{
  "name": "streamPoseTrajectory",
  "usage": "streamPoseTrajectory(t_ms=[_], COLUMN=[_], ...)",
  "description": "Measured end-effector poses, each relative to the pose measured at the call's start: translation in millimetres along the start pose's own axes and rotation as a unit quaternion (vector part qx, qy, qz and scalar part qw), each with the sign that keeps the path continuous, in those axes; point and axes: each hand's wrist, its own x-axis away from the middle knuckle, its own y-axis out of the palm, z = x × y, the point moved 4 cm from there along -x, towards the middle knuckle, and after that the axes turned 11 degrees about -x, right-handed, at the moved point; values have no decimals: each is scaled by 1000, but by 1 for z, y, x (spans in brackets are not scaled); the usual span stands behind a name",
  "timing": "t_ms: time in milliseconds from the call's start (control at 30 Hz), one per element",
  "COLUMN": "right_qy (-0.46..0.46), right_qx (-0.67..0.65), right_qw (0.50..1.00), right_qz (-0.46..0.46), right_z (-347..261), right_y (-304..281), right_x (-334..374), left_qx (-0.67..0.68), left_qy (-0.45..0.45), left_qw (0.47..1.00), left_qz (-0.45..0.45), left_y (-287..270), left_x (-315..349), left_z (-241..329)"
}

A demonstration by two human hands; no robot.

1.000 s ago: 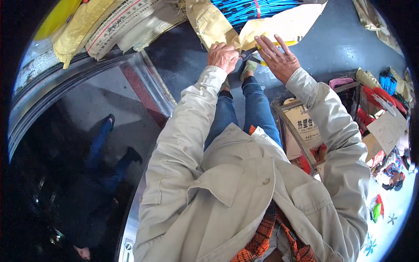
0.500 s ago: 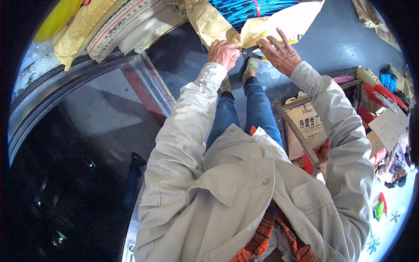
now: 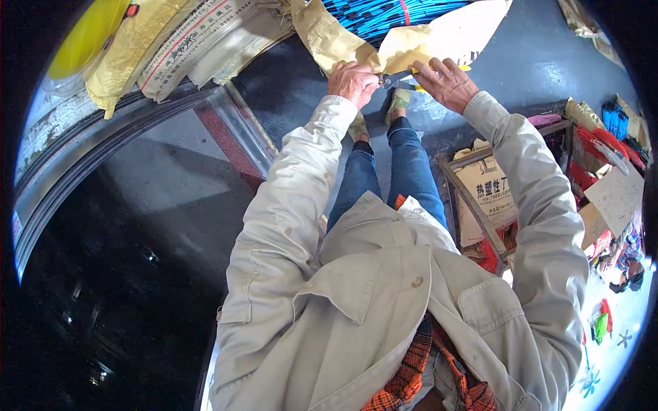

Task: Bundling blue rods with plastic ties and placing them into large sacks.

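A pair of pliers (image 3: 389, 81) with yellow handles sits in my right hand (image 3: 447, 83), its jaws toward my left hand. The fingers of that hand bend over the handles, which stand apart. My left hand (image 3: 352, 83) is closed in a pinch close beside the jaws, at the lower edge of a tan paper wrapper (image 3: 418, 49). What lies between its fingertips is too small to make out. Above both hands the wrapper lies open around a bundle of thin blue rods (image 3: 370, 19), with a red band (image 3: 405, 12) across it.
Stacked sacks (image 3: 199, 51) lie at the upper left by a curved metal rail (image 3: 89, 154). To my right stands a metal frame (image 3: 473, 198) with a printed sack (image 3: 490, 185) in it. Farther right are red bundles (image 3: 603, 147), a cardboard sheet (image 3: 617, 198) and another person (image 3: 624, 264).
My right hand's raised fingers have come down over the plier handles, and the hand has shifted slightly right. My left hand stays almost in place.
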Motion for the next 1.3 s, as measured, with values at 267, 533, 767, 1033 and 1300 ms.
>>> streamPoseTrajectory(t_ms=[267, 533, 767, 1033, 1300], right_qy=[-7, 2, 216, 603, 965], right_qx=[-52, -125, -242, 3, -32], right_qw=[998, 992, 902, 544, 231], right_qz=[-30, -17, 284, 584, 121], right_z=[5, -8, -77, -124, -269], right_y=[-4, -5, -114, -222, -118], right_x=[-5, 4, 73, 348, 585], left_qx=[14, -7, 73, -261, -367], left_qy=[-3, 43, 118, 66, -18], left_qw=[1000, 997, 987, 956, 911], left_qz=[-13, -63, -77, 117, -189], left_y=[1, 14, 43, -79, -90], left_x=[1, -5, 14, -17, -48], left_z=[-4, -9, -66, -37, -39])
